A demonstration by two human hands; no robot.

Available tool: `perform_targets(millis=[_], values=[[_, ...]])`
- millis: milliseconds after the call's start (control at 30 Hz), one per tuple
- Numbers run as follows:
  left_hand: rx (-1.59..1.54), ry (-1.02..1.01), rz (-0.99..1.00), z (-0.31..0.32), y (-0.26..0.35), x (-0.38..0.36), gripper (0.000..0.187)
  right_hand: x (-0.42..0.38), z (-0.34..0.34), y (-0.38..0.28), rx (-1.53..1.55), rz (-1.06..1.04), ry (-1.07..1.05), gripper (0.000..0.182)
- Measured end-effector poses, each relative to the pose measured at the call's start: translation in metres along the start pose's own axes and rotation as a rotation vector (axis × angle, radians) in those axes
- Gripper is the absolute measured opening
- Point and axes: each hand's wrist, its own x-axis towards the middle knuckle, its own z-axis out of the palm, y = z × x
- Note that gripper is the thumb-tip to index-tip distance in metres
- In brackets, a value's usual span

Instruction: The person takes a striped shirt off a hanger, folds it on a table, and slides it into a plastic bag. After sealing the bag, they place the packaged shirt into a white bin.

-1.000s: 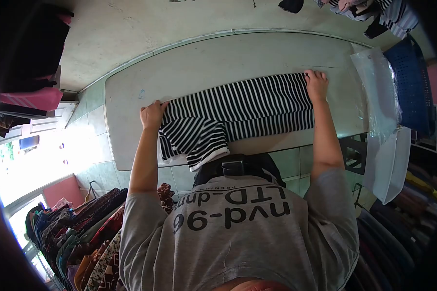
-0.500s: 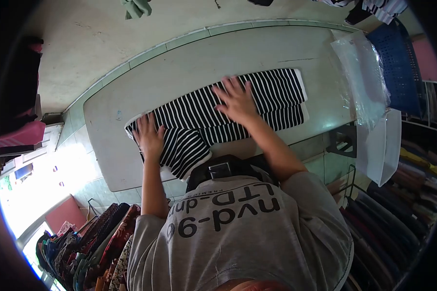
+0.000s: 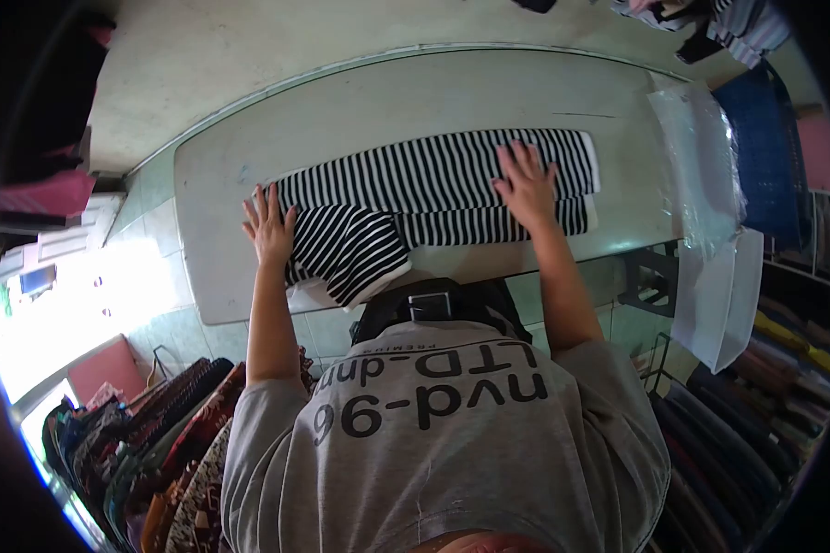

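Garment (image 3: 406, 177) under left hand (image 3: 272, 235) and right hand (image 3: 528, 192), fingers spread, blue basket (image 3: 758, 152), pale bin (image 3: 721, 300), contents unclear

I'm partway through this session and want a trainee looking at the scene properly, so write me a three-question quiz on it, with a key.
1. True or false: The right hand lies on the striped garment with its fingers spread.
2. Multiple choice: What is at the right end of the table? A) a red bucket; B) clear plastic; C) a pair of scissors.
3. Short answer: Which is nearer the blue basket, the left hand or the right hand?

Key: 1. True. 2. B. 3. The right hand.
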Motion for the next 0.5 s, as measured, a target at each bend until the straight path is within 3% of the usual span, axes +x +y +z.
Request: perform_targets(millis=[67,167,267,300,333,367,433,500], values=[[0.087,0.001,-0.027,-0.013,0.007,-0.002,0.060,-0.010,0.010,0.023,0.006,0.048,0.127,0.051],[0.177,0.136,-0.050,-0.023,0.010,-0.018,0.058,-0.022,0.009,0.033,-0.068,0.372,0.234,0.039],[-0.004,0.283,0.344,-0.029,-0.001,-0.051,0.052,-0.019,-0.014,-0.006,0.128,0.069,0.357,0.036],[-0.002,0.285,0.336,-0.031,-0.004,-0.061,0.052,-0.017,-0.027,-0.032,0.257,-0.135,0.342,0.036],[0.015,0.086,0.507,-0.035,-0.005,-0.070,0.052,-0.016,-0.034,-0.058,0.282,-0.342,0.266,0.033],[0.032,-0.117,0.674,-0.037,-0.006,-0.077,0.052,-0.017,-0.024,-0.081,0.177,-0.543,0.365,0.031],[-0.013,-0.114,0.749,-0.038,-0.002,-0.085,0.052,-0.023,-0.015,-0.112,0.184,-0.785,0.162,0.033],[-0.056,-0.108,0.825,-0.036,0.003,-0.088,0.052,-0.015,-0.005,-0.134,0.186,-0.912,0.184,0.032]])
